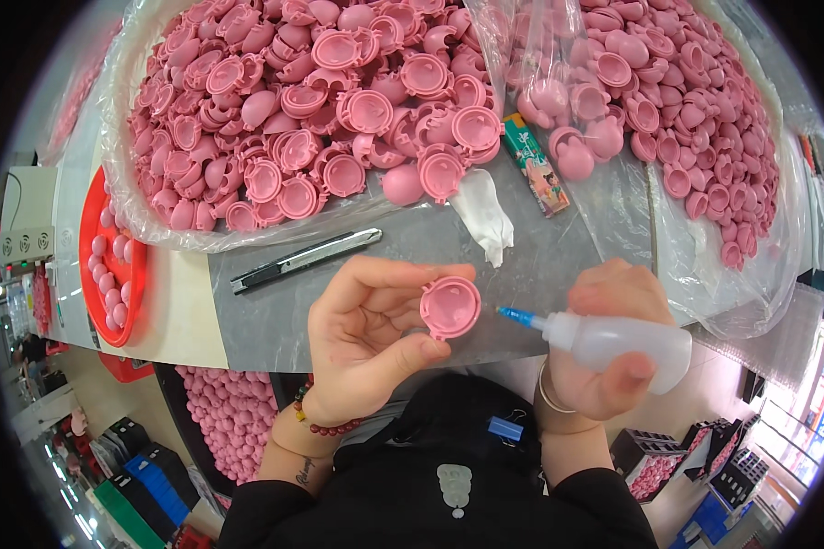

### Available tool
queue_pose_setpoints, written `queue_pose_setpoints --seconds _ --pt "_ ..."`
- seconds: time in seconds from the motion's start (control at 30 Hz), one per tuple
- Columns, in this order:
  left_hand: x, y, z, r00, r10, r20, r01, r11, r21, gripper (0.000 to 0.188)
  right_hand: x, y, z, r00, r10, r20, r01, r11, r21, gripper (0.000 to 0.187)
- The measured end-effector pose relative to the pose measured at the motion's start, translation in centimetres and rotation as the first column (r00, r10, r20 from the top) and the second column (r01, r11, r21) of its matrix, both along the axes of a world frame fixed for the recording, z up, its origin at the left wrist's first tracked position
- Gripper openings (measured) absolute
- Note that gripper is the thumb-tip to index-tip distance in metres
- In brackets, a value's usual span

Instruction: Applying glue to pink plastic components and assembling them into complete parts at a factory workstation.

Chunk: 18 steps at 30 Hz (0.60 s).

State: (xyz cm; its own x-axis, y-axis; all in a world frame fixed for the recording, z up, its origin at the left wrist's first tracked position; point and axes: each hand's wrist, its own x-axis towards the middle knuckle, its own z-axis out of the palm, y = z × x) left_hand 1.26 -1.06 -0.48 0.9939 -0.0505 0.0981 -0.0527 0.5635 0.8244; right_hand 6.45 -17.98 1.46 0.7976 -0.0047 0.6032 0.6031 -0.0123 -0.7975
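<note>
Between the thumb and fingers of my left hand [366,334] is a round pink plastic shell half [450,306], its hollow side turned up toward me. My right hand [604,343] grips a translucent white squeeze bottle [618,346] lying sideways. Its blue needle tip [515,316] points left at the shell half, a short gap away from it. Beyond my hands, a heap of similar pink shell pieces [293,151] fills a plastic-lined area at the far left and centre. A second heap of pink pieces [696,119] lies at the far right.
A black and silver utility knife [307,260] lies on the grey table [275,325]. Near it are a crumpled white tissue [483,215] and a green slim packet [534,165]. A red tray [110,265] holds pink balls at left. Below the table edge stands a bin of pink balls [229,421].
</note>
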Motion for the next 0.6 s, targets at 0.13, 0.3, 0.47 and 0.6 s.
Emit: queue_pose_setpoints --seconds 0.13,0.3,0.47,0.6 --pt "-0.1 0.4 0.3 0.995 -0.092 -0.043 0.093 0.995 0.026 0.041 0.3 1.0 0.1 0.998 0.039 0.045 -0.034 0.992 -0.121 0.055" --pt "-0.2 0.4 0.1 0.993 -0.107 -0.050 0.103 0.992 -0.069 0.041 -0.2 -0.5 -1.3 0.984 0.099 0.146 -0.113 0.989 0.097 0.060" --pt "0.2 0.9 -0.5 0.977 -0.209 -0.047 0.185 0.933 -0.309 0.042 0.9 -1.6 0.0 0.994 -0.112 0.002 0.112 0.992 -0.052 0.044" --pt "0.5 0.7 0.4 0.954 -0.175 -0.244 0.082 0.934 -0.348 0.051 1.4 -2.5 0.4 0.966 -0.156 -0.205 0.049 0.893 -0.447 0.032"
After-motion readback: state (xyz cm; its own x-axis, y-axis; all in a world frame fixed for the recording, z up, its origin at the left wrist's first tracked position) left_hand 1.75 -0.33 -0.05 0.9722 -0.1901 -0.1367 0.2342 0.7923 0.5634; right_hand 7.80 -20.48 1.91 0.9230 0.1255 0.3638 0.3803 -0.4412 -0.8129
